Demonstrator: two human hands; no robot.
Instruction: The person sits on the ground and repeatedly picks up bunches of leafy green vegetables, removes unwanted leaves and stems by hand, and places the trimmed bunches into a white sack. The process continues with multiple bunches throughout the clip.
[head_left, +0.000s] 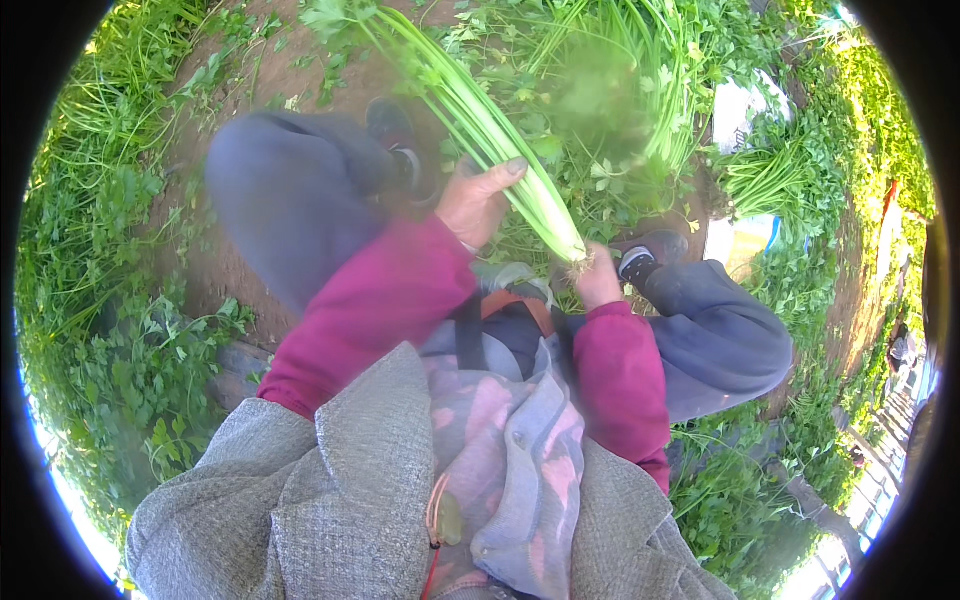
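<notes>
My left hand grips a bunch of celery around its pale green stalks, the thumb lying across the front. The bunch slants from its leafy top at the upper left down to its root end at the lower right. Fine brown roots hang from the base. Right beside them is my right hand, seen from its back and slightly blurred. Its fingers are hidden, so I cannot tell whether it holds the root end or something else.
Beyond my hands lies a heap of celery on the soil. Trimmed-looking celery stalks rest on a printed white sack at the right. My bent knees flank the work area. Standing celery grows thickly along the left.
</notes>
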